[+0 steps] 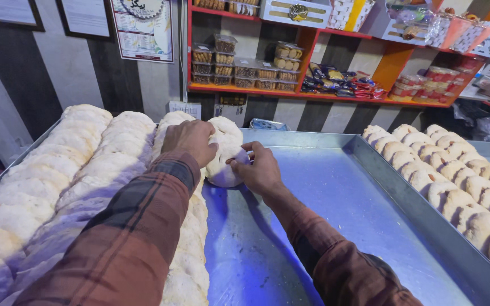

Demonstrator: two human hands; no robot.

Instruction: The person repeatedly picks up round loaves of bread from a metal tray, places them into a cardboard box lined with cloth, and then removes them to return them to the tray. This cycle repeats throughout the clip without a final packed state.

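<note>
View: head camera, looking down over both forearms in plaid sleeves.
Left hand [191, 141]: laid palm-down, fingers curled over the top of a pale round cookie [224, 154]; it presses on it but does not pinch it.
Right hand [259, 169]: cupped against the cookie's right side, thumb and fingertips touching its edge, steadying it.
Cookie's place: at the far end of the last row, where the filled rows meet the bare metal, near the far edge of the big tray [324, 192].
Filled rows [86, 164]: rounds packed overlapping along the tray's left side, reaching the near edge.
Second tray [455, 181]: at the right, filled with rows of like rounds.
Shelves [324, 73]: behind, red, holding boxed and bagged sweets.
Risk: the rounds look brittle; too much pressure from the upper hand could crack this one, and a nudge sideways could shove the neighbouring row out of line.
</note>
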